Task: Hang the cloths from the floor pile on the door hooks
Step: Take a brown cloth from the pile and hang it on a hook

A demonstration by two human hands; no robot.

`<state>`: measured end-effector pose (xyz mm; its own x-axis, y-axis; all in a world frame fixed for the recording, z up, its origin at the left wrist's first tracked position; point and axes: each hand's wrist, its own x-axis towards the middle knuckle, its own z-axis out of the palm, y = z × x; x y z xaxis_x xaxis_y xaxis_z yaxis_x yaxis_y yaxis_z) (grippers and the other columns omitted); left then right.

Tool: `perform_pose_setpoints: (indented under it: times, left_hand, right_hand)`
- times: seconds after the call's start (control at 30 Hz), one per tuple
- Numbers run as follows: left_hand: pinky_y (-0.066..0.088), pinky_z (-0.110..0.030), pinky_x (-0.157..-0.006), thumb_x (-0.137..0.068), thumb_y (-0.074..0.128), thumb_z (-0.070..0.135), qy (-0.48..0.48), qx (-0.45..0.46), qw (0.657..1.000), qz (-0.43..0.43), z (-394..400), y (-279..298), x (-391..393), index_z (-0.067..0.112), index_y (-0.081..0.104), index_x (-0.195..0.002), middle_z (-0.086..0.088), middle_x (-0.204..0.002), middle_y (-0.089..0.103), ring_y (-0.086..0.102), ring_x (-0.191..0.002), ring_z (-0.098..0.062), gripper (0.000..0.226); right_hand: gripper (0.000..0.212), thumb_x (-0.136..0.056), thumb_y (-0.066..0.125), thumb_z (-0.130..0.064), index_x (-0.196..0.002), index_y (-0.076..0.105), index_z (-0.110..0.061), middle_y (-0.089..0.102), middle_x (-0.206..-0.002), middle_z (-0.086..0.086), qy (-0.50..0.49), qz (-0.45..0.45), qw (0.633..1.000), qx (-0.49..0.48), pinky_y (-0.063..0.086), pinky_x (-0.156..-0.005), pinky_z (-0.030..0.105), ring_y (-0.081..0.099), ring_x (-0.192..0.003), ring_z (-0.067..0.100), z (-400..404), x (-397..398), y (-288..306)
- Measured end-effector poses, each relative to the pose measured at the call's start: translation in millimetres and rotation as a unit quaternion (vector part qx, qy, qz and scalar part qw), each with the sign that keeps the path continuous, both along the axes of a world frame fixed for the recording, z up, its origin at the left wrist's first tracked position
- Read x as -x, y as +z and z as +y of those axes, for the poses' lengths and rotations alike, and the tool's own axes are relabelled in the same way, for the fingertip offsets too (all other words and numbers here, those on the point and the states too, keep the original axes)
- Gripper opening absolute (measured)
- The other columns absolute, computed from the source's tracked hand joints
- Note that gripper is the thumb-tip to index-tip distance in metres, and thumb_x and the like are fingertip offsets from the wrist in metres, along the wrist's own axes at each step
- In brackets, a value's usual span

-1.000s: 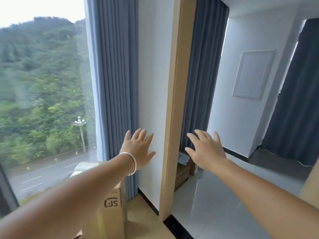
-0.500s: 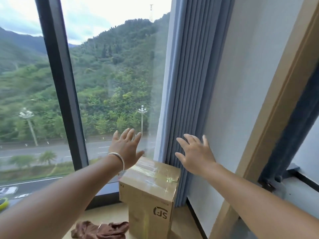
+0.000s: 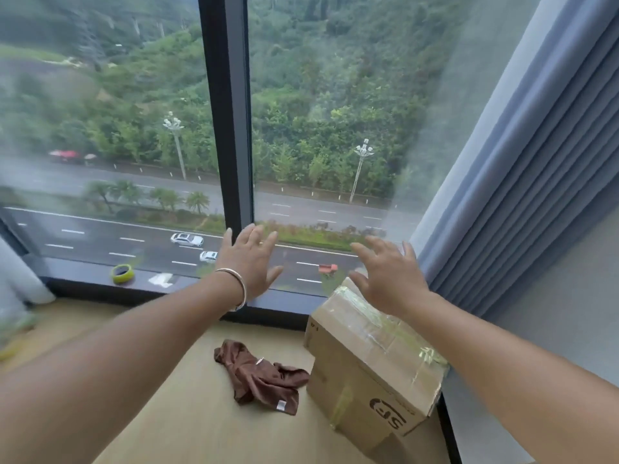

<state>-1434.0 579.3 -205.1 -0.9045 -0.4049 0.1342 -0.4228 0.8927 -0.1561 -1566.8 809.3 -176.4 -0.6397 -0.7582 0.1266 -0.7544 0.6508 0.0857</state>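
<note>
A crumpled brown cloth (image 3: 259,376) lies on the pale wooden floor below the window, just left of a cardboard box. My left hand (image 3: 249,259), with a bracelet on its wrist, is stretched out in front of me above the cloth, fingers spread and holding nothing. My right hand (image 3: 385,272) hovers over the top of the box, also spread and empty. No door or hooks are in view.
A taped cardboard box (image 3: 368,370) stands on the floor by the blue curtain (image 3: 522,169) at the right. A roll of green tape (image 3: 123,273) sits on the dark window sill (image 3: 83,267). A big window with a dark mullion (image 3: 231,112) fills the far side.
The view has swung left and down from the doorway to the window and floor. The brown cloth and the whole box have come into sight. Both hands stay spread and empty.
</note>
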Motion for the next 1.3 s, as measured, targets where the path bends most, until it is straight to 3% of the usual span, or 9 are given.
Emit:
perform_pose_setpoints:
  times: [0.33,0.47,0.63,0.8,1.07,1.3]
  left_hand:
    - [0.013,-0.053,-0.114,-0.092,0.036,0.06,0.128,-0.093,0.979,-0.129,-75.3,-182.1,-15.0,0.025,0.02,-0.149,-0.008,-0.156,0.02,0.013,-0.145,-0.024,0.069]
    - [0.015,-0.053,-0.113,-0.092,0.036,0.058,0.151,-0.166,0.957,-0.186,-74.7,-280.1,-18.8,0.024,0.022,-0.147,-0.01,-0.154,0.023,0.017,-0.143,-0.026,0.066]
    - [0.009,-0.052,-0.115,-0.094,0.035,0.056,0.16,-0.246,0.927,-0.232,-67.1,-416.8,-22.4,0.024,0.019,-0.149,-0.01,-0.155,0.02,0.013,-0.144,-0.026,0.066]
    - [0.008,-0.051,-0.115,-0.095,0.035,0.054,0.106,-0.29,0.912,-0.271,-51.1,-569.8,-23.1,0.023,0.016,-0.15,-0.008,-0.157,0.016,0.01,-0.145,-0.024,0.066]
    - [0.007,-0.046,-0.117,-0.098,0.032,0.049,0.0,-0.311,0.901,-0.303,-12.4,-776.8,1.4,0.018,0.008,-0.152,-0.004,-0.159,0.012,0.008,-0.146,-0.021,0.067]
    - [0.011,-0.035,-0.117,-0.099,0.038,0.04,-0.052,-0.344,0.908,-0.233,25.0,-909.1,52.3,0.012,0.012,-0.151,-0.005,-0.158,0.017,0.014,-0.145,-0.019,0.064]
  right_hand:
    - [0.055,-0.094,0.047,-0.049,-0.143,0.037,-0.028,0.035,-0.151,0.007,0.155,-0.124,0.977,-0.082,0.008,-0.115,0.058,0.03,-0.139,0.024,-138.2,37.0,-195.1]
    - [0.053,-0.093,0.044,-0.05,-0.14,0.038,-0.027,0.038,-0.148,0.007,0.209,-0.156,0.951,-0.165,0.011,-0.114,0.058,0.032,-0.137,0.025,-159.3,31.8,-298.6]
    - [0.047,-0.094,0.042,-0.049,-0.134,0.042,-0.026,0.043,-0.14,0.003,0.206,-0.192,0.93,-0.235,0.014,-0.113,0.055,0.036,-0.132,0.024,-157.1,22.1,-430.6]
    - [0.057,-0.094,0.041,-0.049,-0.143,0.032,-0.022,0.038,-0.144,0.005,0.17,-0.199,0.901,-0.346,0.014,-0.114,0.054,0.027,-0.138,0.024,-139.0,20.3,-574.3]
    - [0.064,-0.092,0.045,-0.046,-0.147,0.025,-0.02,0.032,-0.148,0.008,0.132,-0.196,0.87,-0.432,0.017,-0.115,0.049,0.022,-0.14,0.026,-114.2,30.6,-778.3]
    - [0.06,-0.09,0.048,-0.021,-0.146,0.028,-0.014,0.032,-0.148,0.013,0.151,-0.134,0.882,-0.426,0.027,-0.111,0.043,0.024,-0.14,0.03,-116.2,62.3,-903.1]
